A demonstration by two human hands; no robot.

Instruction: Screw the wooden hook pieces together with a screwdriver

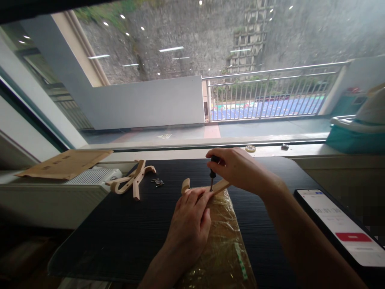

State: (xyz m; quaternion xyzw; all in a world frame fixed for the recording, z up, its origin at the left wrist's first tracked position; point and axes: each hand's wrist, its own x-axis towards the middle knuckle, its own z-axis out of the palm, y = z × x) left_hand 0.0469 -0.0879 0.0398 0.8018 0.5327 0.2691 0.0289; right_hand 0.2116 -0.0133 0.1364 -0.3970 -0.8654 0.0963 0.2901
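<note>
A black-handled screwdriver [213, 173] stands nearly upright in my right hand [240, 168], whose fingers are wrapped around its handle. Its tip meets a pale curved wooden piece [221, 186] just beyond my left fingertips. My left hand [190, 220] presses that piece down, fingers close together over it and hiding its middle; one curved end sticks up at the left. Beneath it lies a brown package [221, 241] wrapped in shiny clear tape. Whether a screw sits under the tip is too small to tell.
Left on the dark table [120, 237] are crossed wooden pieces [135, 178] and several screws [158, 182]. A phone [337, 228] with a lit timer lies at right. A tape roll [250, 148] and small dark object [284, 147] rest on the windowsill; a brown envelope [66, 162] lies left.
</note>
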